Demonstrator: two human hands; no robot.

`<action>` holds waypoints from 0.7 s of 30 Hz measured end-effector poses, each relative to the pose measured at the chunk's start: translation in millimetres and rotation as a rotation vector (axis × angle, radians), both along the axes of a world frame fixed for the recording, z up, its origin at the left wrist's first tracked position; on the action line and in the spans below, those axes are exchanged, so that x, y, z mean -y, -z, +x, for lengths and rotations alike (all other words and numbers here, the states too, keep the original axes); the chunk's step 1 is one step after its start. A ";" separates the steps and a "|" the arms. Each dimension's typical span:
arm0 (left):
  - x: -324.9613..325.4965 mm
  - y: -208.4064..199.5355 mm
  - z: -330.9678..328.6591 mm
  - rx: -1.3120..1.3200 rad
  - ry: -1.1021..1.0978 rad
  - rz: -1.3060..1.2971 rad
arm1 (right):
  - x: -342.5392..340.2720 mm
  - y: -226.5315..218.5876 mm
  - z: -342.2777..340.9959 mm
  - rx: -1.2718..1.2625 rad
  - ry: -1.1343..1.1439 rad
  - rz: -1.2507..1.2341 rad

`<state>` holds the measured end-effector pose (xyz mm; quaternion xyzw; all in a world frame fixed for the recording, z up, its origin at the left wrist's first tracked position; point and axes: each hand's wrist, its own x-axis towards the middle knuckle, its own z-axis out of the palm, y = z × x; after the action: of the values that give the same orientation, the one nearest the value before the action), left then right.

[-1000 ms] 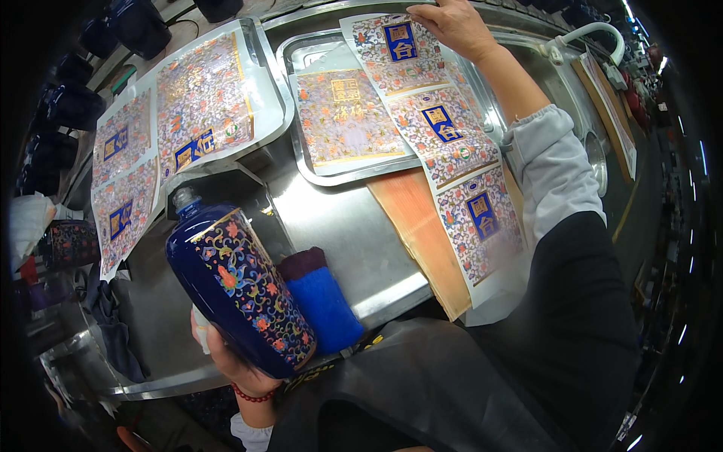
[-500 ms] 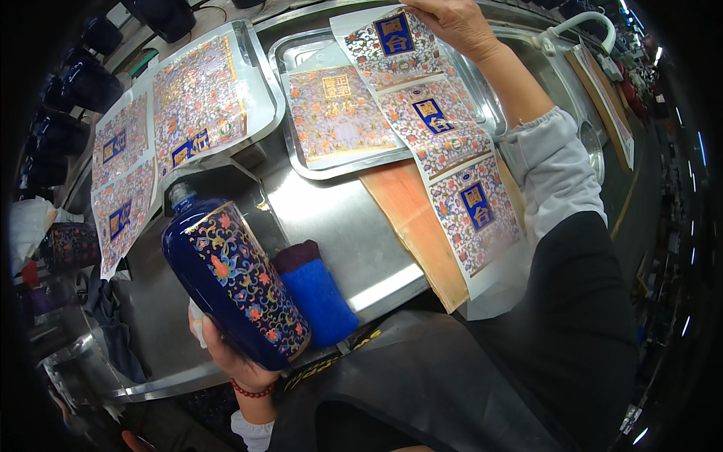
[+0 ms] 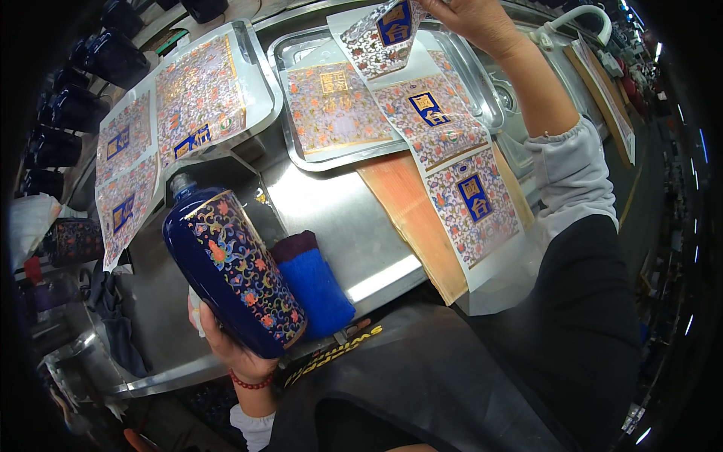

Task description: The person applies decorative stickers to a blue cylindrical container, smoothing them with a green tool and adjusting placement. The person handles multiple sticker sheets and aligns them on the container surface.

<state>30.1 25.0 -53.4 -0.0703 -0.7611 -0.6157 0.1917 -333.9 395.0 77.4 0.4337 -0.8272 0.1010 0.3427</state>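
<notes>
My left hand (image 3: pixel 230 350) is wrapped round the lower side of a dark blue bottle (image 3: pixel 203 260). The bottle leans with its neck away to the upper left, and a floral panel covers the face turned up. At the far side, my right hand (image 3: pixel 471 22) pinches the upper end of a floral decal strip (image 3: pixel 425 113) on backing paper. Its top panel curls up off the strip, while the lower panels lie across a metal tray and a wooden board (image 3: pixel 414 218). Part of my right hand's fingertips is cut off by the picture's upper edge.
A metal tray (image 3: pixel 310 160) holds another floral decal sheet (image 3: pixel 339 109). Further decal sheets (image 3: pixel 199 90) lie over a tray at left. A blue cloth pad (image 3: pixel 320 290) rests beside the bottle. Several dark blue bottles (image 3: pixel 117 60) stand far left; a white faucet (image 3: pixel 580 15) arches far right.
My right hand has moved slightly right, and the strip's top panel now bends up and curls where it lay flatter. The left hand still holds the bottle, almost unmoved.
</notes>
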 end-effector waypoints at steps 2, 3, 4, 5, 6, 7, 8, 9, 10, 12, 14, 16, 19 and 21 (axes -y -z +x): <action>-1.6 1.0 0.4 -0.031 0.012 0.012 | -11.3 -6.3 -2.2 0.125 0.053 -0.069; -2.4 -0.4 1.5 -0.032 0.003 -0.001 | -22.0 -9.7 -3.8 0.136 0.109 -0.128; -4.2 -1.6 1.8 -0.039 0.020 0.001 | -35.7 -11.6 -6.1 0.252 0.222 -0.234; -4.5 -4.9 2.9 -0.009 -0.052 -0.081 | -53.3 -16.3 -11.7 0.365 0.339 -0.337; -4.8 -8.5 3.6 0.020 -0.096 -0.139 | -75.2 -20.9 -17.7 0.475 0.460 -0.441; -5.9 -11.2 3.7 0.026 -0.102 -0.157 | -101.9 -21.5 -20.7 0.615 0.510 -0.571; -5.7 -13.3 2.0 0.068 -0.154 -0.180 | -132.2 -18.4 -22.0 0.748 0.559 -0.704; -5.8 -15.1 0.7 0.057 -0.190 -0.264 | -164.1 -12.9 -23.3 0.878 0.605 -0.843; -5.5 -16.1 -0.5 0.060 -0.187 -0.267 | -194.6 -3.0 -25.6 0.916 0.716 -0.844; -5.2 -15.9 -1.3 0.074 -0.185 -0.279 | -247.8 33.9 -26.3 1.005 0.934 -0.857; -3.3 -14.3 -1.1 0.096 -0.173 -0.265 | -286.3 90.5 -13.8 0.959 0.938 -0.753; -1.4 -12.6 -0.6 0.086 -0.154 -0.258 | -311.3 138.4 -7.6 0.897 1.162 -0.540; 0.8 -15.1 -0.9 0.084 -0.155 -0.319 | -335.0 191.7 -9.6 0.808 1.349 0.116; 1.0 -19.5 -2.4 0.031 -0.151 -0.395 | -351.5 216.3 -15.7 0.949 1.305 0.270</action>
<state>27.7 24.0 -33.9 -0.0398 -0.8729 -0.4395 0.2080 -349.6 746.5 -138.9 -0.1862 -0.9753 -0.0465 -0.1094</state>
